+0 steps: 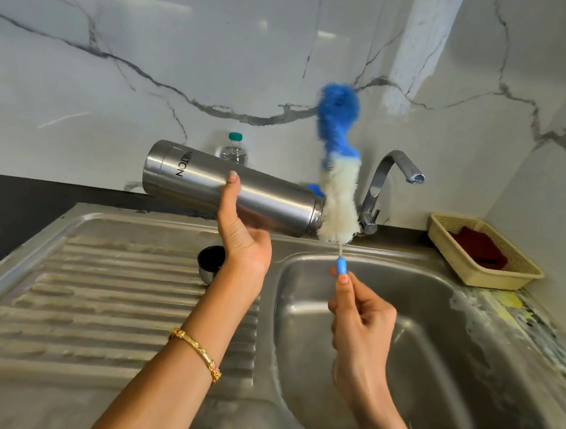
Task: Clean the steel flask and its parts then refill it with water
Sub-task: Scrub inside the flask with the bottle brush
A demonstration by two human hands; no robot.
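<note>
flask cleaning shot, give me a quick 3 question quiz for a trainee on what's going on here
1. True or false: the bottle brush is fully inside the steel flask.
2. Which hand grips the flask? A) the left hand B) the right hand C) both
3. Fill in: the flask's mouth points toward the ____, over the sink basin.

Key:
1. False. The brush is outside, upright beside the flask's mouth, its handle pinched by the right hand.
2. A
3. tap
</note>
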